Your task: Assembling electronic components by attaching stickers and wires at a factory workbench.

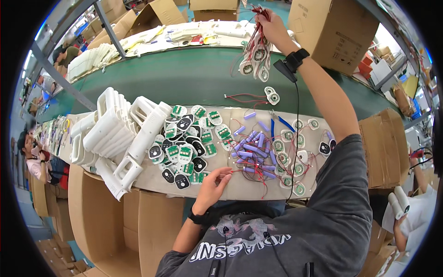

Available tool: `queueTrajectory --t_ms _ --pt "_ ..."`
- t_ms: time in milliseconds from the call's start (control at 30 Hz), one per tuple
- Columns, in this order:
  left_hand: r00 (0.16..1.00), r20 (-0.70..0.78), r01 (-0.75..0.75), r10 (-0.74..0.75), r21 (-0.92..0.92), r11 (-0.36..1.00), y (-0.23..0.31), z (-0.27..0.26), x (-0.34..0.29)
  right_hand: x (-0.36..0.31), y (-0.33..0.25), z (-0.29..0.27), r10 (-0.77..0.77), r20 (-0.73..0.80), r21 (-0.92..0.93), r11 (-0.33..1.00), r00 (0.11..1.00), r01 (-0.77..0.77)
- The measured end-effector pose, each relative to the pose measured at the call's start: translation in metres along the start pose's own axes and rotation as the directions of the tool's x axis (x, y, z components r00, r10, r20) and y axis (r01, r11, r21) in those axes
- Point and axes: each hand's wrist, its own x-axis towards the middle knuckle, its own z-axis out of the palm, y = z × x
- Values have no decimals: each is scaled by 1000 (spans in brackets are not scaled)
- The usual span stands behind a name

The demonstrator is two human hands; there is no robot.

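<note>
Raised over the far side of the green conveyor belt, my right hand (pixel 272 30) is closed around red and black wires. From it hangs a bundle of white round parts with circuit boards (pixel 256 60). Above the table's near edge, my left hand (pixel 213 187) has loosely bent fingers, its thumb slightly apart from them. Its fingertips are beside red wires from a pile of purple cylindrical battery cells (pixel 254 150). Left of the cells lies a heap of white oval panels with green circuit boards (pixel 186 154), some showing black faces. More wired white round parts (pixel 298 170) are spread to the right.
White plastic handle housings (pixel 110 124) are stacked at the left. Blue-handled pliers (pixel 285 123) lie behind the cells. One wired part (pixel 272 96) sits on the green conveyor belt (pixel 184 69). Cardboard boxes (pixel 332 34) stand beyond it, and an open carton (pixel 99 217) below the table. Other people work at both sides.
</note>
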Motion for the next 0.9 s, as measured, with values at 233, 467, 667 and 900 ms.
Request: queueTrajectory --t_ms 233,467,667,900 --pt "999 -25 -30 30 16 999 -4 1 0 -61 -121 -35 165 124 -233 963 978 -133" --pt "998 -8 -59 59 29 998 4 12 7 -151 -149 -61 -35 268 310 949 963 -52" --pt "995 -3 -100 101 46 994 8 18 11 -202 -187 -117 374 280 479 743 884 -466" --pt "993 102 -69 67 12 998 11 24 17 -257 -192 -163 428 140 374 812 893 -448"
